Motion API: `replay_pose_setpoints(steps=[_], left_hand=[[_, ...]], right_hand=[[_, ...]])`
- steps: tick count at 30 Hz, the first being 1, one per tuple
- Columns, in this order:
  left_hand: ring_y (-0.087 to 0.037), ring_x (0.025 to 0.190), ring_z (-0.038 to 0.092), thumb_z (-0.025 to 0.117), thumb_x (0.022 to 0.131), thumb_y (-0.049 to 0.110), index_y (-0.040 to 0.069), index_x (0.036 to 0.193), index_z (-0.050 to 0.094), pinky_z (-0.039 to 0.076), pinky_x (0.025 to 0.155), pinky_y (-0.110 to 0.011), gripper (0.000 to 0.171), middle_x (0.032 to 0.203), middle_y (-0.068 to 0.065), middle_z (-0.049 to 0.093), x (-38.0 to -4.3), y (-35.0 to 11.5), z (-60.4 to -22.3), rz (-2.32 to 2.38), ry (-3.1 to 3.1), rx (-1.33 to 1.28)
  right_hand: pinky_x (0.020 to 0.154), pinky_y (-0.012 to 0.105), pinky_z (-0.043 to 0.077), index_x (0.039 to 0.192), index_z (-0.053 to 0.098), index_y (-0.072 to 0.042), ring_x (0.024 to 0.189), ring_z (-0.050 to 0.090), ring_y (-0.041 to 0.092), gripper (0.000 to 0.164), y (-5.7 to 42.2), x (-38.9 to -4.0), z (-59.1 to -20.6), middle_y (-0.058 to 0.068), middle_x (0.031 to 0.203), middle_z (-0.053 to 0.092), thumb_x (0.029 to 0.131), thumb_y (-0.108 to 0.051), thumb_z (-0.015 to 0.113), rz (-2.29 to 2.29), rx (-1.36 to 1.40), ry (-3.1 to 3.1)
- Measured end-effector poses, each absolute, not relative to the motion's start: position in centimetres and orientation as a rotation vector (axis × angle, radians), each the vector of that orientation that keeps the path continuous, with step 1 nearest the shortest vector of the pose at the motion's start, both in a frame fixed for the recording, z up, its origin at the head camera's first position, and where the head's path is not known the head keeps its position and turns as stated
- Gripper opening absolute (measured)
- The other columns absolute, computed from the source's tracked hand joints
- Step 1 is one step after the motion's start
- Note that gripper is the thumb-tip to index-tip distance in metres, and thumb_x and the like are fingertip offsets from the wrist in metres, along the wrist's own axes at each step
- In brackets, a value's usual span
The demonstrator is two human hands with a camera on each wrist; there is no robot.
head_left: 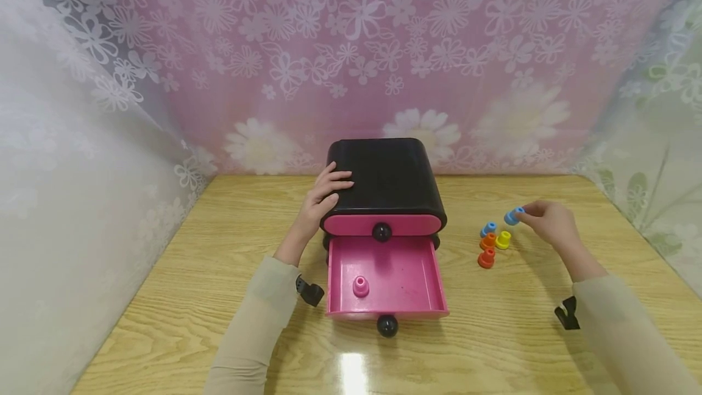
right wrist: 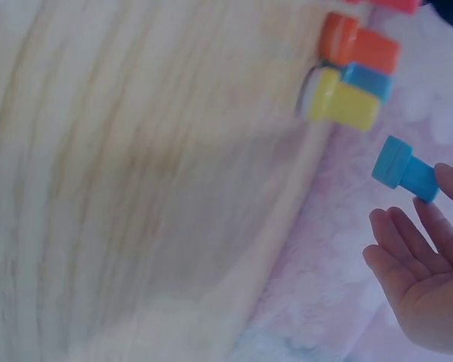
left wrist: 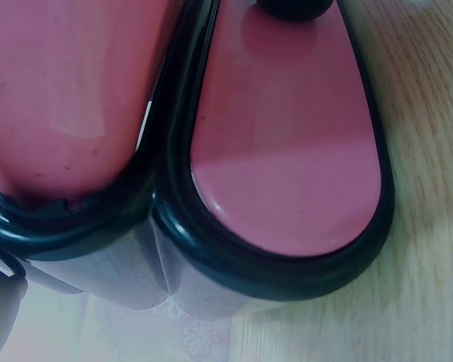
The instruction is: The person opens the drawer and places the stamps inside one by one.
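Observation:
My right hand (head_left: 553, 223) pinches a light blue stepped peg (head_left: 514, 216) between thumb and forefinger, above the table to the right. In the right wrist view the blue peg (right wrist: 405, 169) is tilted, and the other fingers stay apart from it. My left hand (head_left: 322, 200) rests on the top left edge of a black drawer cabinet (head_left: 386, 175), fingers spread over it. The cabinet's lower pink drawer (head_left: 411, 282) is pulled out, with one pink peg (head_left: 360, 287) standing inside. Its upper drawer (head_left: 351, 225) is closed.
Beside the cabinet on the wooden table (head_left: 219, 273) stand another blue peg (head_left: 488, 228), an orange peg (head_left: 487, 241), a yellow peg (head_left: 503, 240) and a red-orange peg (head_left: 485, 258). A flowered curtain (head_left: 351, 66) hangs behind. Round black knobs (head_left: 387, 325) stick out from the drawers.

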State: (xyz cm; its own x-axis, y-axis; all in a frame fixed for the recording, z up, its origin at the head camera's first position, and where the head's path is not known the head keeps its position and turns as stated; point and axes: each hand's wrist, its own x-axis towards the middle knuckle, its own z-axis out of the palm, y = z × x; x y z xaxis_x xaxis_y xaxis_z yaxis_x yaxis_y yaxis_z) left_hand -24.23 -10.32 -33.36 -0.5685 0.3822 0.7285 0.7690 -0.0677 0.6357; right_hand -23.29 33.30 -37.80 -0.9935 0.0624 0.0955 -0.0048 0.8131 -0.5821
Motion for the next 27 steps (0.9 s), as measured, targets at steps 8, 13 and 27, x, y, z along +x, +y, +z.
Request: replay_pose_setpoints(steps=[8,13,27], left_hand=[[-0.049,0.126,0.008,0.035,0.078,-0.008,-0.023,0.103,0.049,0.006,0.104,-0.047,0.032,0.118,-0.039,0.038,-24.2,-10.3,-33.4,-1.672,-1.896,-1.230],[-0.049,0.126,0.008,0.035,0.079,-0.007,-0.023,0.103,0.050,0.007,0.104,-0.047,0.032,0.118,-0.039,0.039,-24.1,-10.2,-33.4,-1.668,-1.899,-1.225],[-0.048,0.125,0.009,0.035,0.078,-0.008,-0.023,0.102,0.050,0.007,0.104,-0.047,0.032,0.117,-0.039,0.039,-24.4,-10.3,-33.4,-1.661,-1.890,-1.234]], right_hand=[[0.071,0.050,0.045,0.110,0.053,0.008,0.095,0.051,0.044,0.053,31.3,-21.1,-36.1,0.031,0.107,0.054,0.087,-0.039,0.050,1.011,0.012,-2.836],[0.075,0.051,0.044,0.110,0.054,0.006,0.097,0.051,0.042,0.050,30.1,-19.7,-35.5,0.028,0.107,0.055,0.087,-0.038,0.051,1.065,0.092,-2.810],[0.065,0.020,0.047,0.104,0.059,-0.001,0.076,0.057,-0.004,0.035,25.9,-16.7,-33.8,0.015,0.096,0.063,0.084,-0.030,0.059,1.139,0.292,-2.746]])
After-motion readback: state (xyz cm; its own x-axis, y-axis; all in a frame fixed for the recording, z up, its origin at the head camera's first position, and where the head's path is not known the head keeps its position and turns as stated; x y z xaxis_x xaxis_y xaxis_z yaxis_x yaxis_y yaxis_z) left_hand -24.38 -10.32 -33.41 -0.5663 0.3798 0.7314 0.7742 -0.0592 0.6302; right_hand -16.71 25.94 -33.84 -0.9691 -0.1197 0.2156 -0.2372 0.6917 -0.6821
